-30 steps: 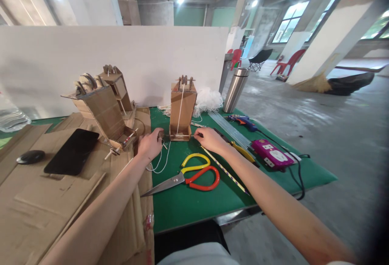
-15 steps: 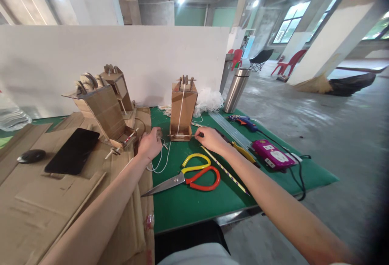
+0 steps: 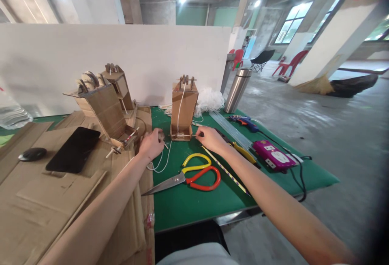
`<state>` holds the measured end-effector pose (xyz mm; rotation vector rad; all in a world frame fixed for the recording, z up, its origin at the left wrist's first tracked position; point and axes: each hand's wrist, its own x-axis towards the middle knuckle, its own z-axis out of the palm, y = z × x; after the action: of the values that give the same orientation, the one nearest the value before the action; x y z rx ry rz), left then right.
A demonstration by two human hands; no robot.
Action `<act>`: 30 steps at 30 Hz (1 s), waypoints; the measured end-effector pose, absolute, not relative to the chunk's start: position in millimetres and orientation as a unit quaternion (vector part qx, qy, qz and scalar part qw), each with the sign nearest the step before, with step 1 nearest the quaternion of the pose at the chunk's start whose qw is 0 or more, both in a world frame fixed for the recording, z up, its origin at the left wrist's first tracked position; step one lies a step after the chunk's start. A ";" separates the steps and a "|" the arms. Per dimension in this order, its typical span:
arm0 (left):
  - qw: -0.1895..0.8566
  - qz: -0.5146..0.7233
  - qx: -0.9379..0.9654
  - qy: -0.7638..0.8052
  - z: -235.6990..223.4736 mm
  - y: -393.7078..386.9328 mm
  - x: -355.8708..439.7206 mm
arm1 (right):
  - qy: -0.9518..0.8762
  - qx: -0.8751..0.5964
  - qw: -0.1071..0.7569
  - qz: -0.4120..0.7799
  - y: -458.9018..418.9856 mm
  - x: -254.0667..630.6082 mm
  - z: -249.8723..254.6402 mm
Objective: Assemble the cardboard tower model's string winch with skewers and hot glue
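Upright on the green mat stands a cardboard model [image 3: 184, 109] with small round discs on a rod at its top. A white string [image 3: 180, 109] hangs down its front in a slight curve to a thin stick [image 3: 182, 136] that crosses its base. My right hand [image 3: 208, 138] is closed in a pinch on the right end of that stick. To the left of the model, my left hand [image 3: 151, 142] is closed around a small brownish round piece [image 3: 161, 135], partly hidden by the fingers. Loose white string [image 3: 164, 167] lies beside this hand.
Scissors [image 3: 185, 176] and a patterned stick [image 3: 226, 170] lie in front. To the right are pliers [image 3: 244, 152], glue sticks [image 3: 227, 127], a glue gun [image 3: 244, 123], a purple power strip [image 3: 273, 154] and a steel flask [image 3: 238, 90]. Another cardboard model [image 3: 105, 111] and a tablet [image 3: 73, 149] are at left.
The string down the front of the model was straight and now bows slightly. Both hands keep nearly the same places.
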<state>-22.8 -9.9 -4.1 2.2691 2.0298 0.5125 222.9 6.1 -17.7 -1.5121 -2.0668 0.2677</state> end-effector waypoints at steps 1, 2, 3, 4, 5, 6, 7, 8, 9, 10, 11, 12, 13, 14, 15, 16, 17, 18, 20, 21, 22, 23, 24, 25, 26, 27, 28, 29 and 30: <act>0.027 0.166 0.734 0.658 -4.0 -10.0 -22.6 | -0.771 -0.563 0.280 0.099 6.4 222.9 -17.9; 0.028 0.168 0.734 0.658 -4.1 -10.2 -22.4 | -0.772 -0.563 0.280 0.099 6.5 222.9 -18.1; 0.030 0.171 0.733 0.657 -4.2 -10.5 -22.2 | -0.772 -0.562 0.281 0.099 6.6 222.8 -18.1; 0.033 0.174 0.733 0.657 -4.4 -10.8 -22.0 | -0.772 -0.562 0.282 0.099 6.6 222.7 -18.1; 0.035 0.177 0.733 0.656 -4.7 -11.2 -21.9 | -0.772 -0.561 0.283 0.099 6.6 222.7 -17.9; 0.037 0.179 0.733 0.655 -5.1 -11.6 -21.7 | -0.771 -0.560 0.285 0.100 6.4 222.6 -17.6; 0.037 0.180 0.734 0.653 -5.4 -11.9 -21.6 | -0.771 -0.559 0.286 0.102 6.2 222.6 -17.3; 0.034 0.183 0.735 0.652 -5.7 -12.2 -21.6 | -0.772 -0.558 0.287 0.103 6.1 222.5 -17.1; 0.030 0.186 0.736 0.650 -5.9 -12.3 -21.4 | -0.773 -0.556 0.288 0.104 5.9 222.5 -16.8; 0.025 0.190 0.738 0.647 -6.0 -12.2 -21.3 | -0.773 -0.555 0.288 0.104 5.9 222.6 -16.7; 0.020 0.196 0.740 0.643 -6.0 -11.8 -21.0 | -0.774 -0.555 0.286 0.104 6.0 222.7 -16.8; 0.019 0.200 0.742 0.640 -5.9 -11.3 -20.6 | -0.775 -0.555 0.284 0.104 6.2 222.9 -17.0; 0.021 0.202 0.745 0.636 -5.8 -10.6 -20.0 | -0.776 -0.554 0.283 0.104 6.5 223.1 -17.3; 0.026 0.201 0.748 0.632 -5.7 -9.8 -19.3 | -0.777 -0.553 0.282 0.105 6.9 223.3 -17.8; 0.030 0.198 0.751 0.629 -5.8 -8.9 -18.5 | -0.778 -0.551 0.283 0.105 7.3 223.5 -18.3; 0.033 0.194 0.755 0.626 -6.1 -8.0 -17.8 | -0.779 -0.548 0.286 0.105 7.7 223.6 -18.8; 0.034 0.191 0.757 0.623 -6.6 -7.1 -17.1 | -0.780 -0.544 0.289 0.106 8.0 223.7 -19.3; 0.034 0.189 0.760 0.621 -7.2 -6.4 -16.6 | -0.781 -0.542 0.292 0.108 8.2 223.8 -19.8; 0.030 0.189 0.762 0.618 -8.7 -5.3 -16.2 | -0.780 -0.540 0.295 0.112 8.7 223.9 -20.6; 0.030 0.190 0.762 0.618 -9.4 -5.1 -16.3 | -0.780 -0.540 0.296 0.114 8.9 224.0 -21.0; 0.030 0.189 0.761 0.619 -10.0 -5.0 -16.4 | -0.780 -0.539 0.295 0.115 9.1 224.0 -21.3; 0.030 0.189 0.760 0.621 -10.4 -5.1 -16.7 | -0.781 -0.539 0.294 0.115 9.3 224.1 -21.7; 0.030 0.189 0.760 0.621 -10.6 -5.3 -16.9 | -0.782 -0.538 0.293 0.114 9.6 224.3 -22.1; 0.030 0.189 0.760 0.622 -10.6 -5.5 -17.2 | -0.783 -0.537 0.293 0.113 9.9 224.4 -22.4; 0.031 0.188 0.760 0.621 -10.4 -5.7 -17.3 | -0.784 -0.536 0.293 0.112 10.1 224.5 -22.7; 0.032 0.187 0.760 0.622 -10.1 -5.9 -17.3 | -0.784 -0.535 0.294 0.112 10.3 224.7 -22.8; 0.033 0.186 0.760 0.622 -9.8 -6.1 -17.3 | -0.784 -0.534 0.296 0.111 10.3 224.7 -22.9; 0.035 0.184 0.761 0.622 -9.4 -6.2 -17.2 | -0.783 -0.534 0.297 0.112 10.3 224.8 -22.8; 0.037 0.182 0.761 0.622 -9.0 -6.4 -17.0 | -0.783 -0.534 0.298 0.113 10.1 224.8 -22.7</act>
<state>-17.0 -6.4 -9.0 2.3354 1.9095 0.5588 224.8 10.1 -22.7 -1.4205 -2.0809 0.3005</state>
